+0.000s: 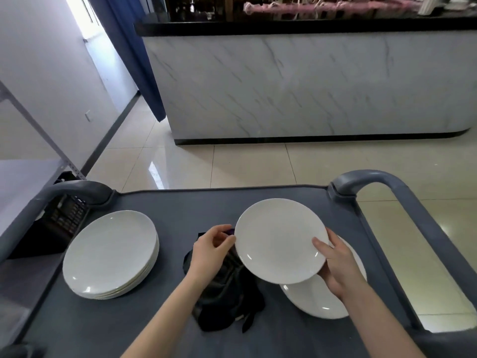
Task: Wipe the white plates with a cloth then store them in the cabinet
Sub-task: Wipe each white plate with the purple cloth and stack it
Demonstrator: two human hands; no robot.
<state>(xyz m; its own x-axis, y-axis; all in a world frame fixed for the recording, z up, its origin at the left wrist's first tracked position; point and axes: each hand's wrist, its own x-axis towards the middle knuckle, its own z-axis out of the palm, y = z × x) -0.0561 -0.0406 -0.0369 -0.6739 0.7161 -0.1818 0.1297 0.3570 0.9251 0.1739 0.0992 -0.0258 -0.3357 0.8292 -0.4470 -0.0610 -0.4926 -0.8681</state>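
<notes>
A white plate (277,239) is held tilted above the grey cart top (180,210). My right hand (338,267) grips its right rim, thumb on the upper face. My left hand (210,250) touches the plate's left rim with its fingertips and rests over a dark cloth (227,298) that lies bunched on the cart. Under the lifted plate and my right hand lies another white plate (315,301), partly hidden. A stack of several white plates (108,254) stands at the cart's left.
The cart has grey handles at the left (74,189) and right (374,179). A dark crate (62,218) sits beside its left edge, next to a metal shelf (23,177). A marble-fronted counter (309,86) stands across the tiled floor.
</notes>
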